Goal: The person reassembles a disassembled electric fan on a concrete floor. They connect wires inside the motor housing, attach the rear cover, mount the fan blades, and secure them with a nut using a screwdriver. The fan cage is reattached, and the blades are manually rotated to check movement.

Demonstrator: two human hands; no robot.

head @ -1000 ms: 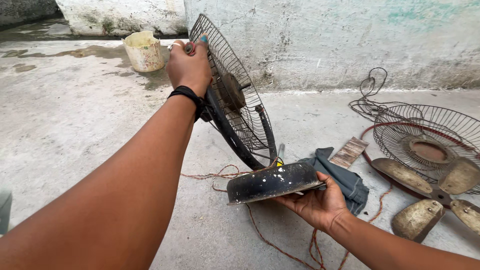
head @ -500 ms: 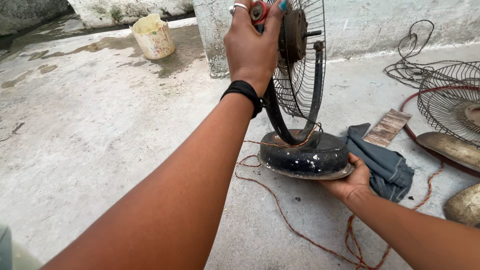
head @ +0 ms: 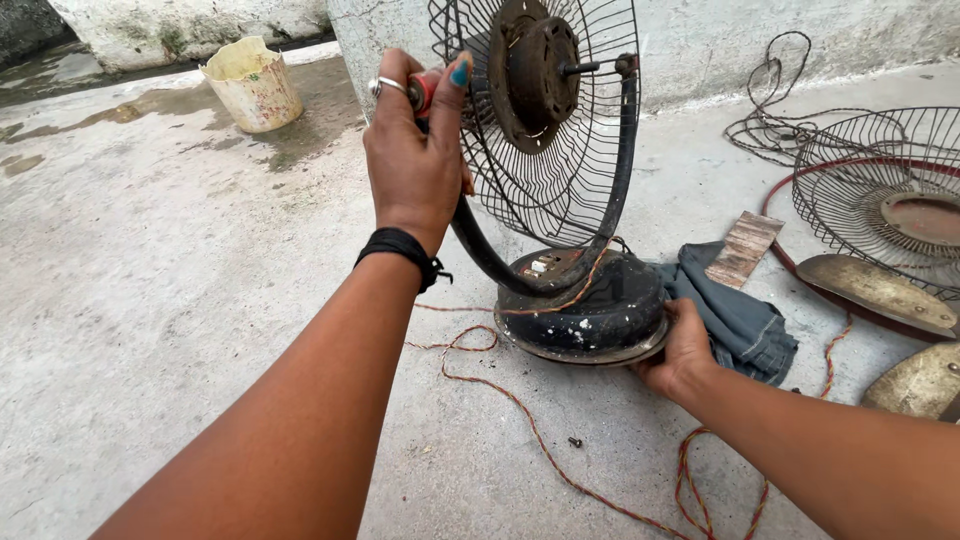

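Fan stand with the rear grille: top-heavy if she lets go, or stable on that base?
Probably tippy: the motor and wire grille sit high above the round base, and both the left hand and the right hand steady it. The curved neck looks stiff. The base looks heavy for its size.

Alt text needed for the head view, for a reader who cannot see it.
A person's left hand grips the top of an old black table fan standing upright on a concrete floor, while the right hand steadies its round base. A grey cloth, a twisted cord and a detached grille lie nearby.
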